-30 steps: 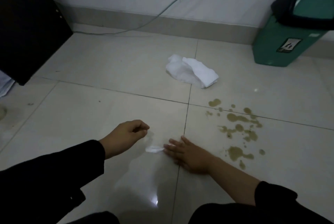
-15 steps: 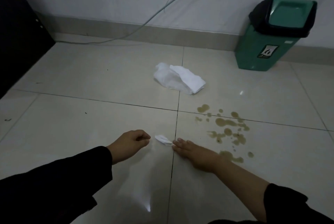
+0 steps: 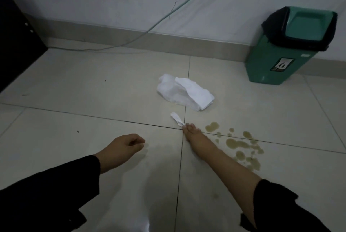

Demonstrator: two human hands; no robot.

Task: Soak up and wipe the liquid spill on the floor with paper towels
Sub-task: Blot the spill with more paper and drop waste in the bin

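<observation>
A yellow-brown liquid spill (image 3: 240,145) lies in blotches on the pale floor tiles, right of my right forearm. A crumpled pile of white paper towels (image 3: 185,93) sits on the floor beyond the spill. My right hand (image 3: 192,131) stretches forward low over the tile joint, fingers straight, fingertips touching a small white paper scrap (image 3: 176,117) just short of the pile. My left hand (image 3: 124,145) hovers to the left with its fingers curled in and holds nothing.
A green bin (image 3: 286,48) with a black swing-lid frame stands against the wall at the back right. A dark cabinet (image 3: 16,44) fills the far left. A thin cable (image 3: 149,29) runs down the wall and along the skirting.
My right hand has reached forward along the tile joint, and the small scrap has moved with its fingertips toward the towel pile. My left hand has stayed curled in place.
</observation>
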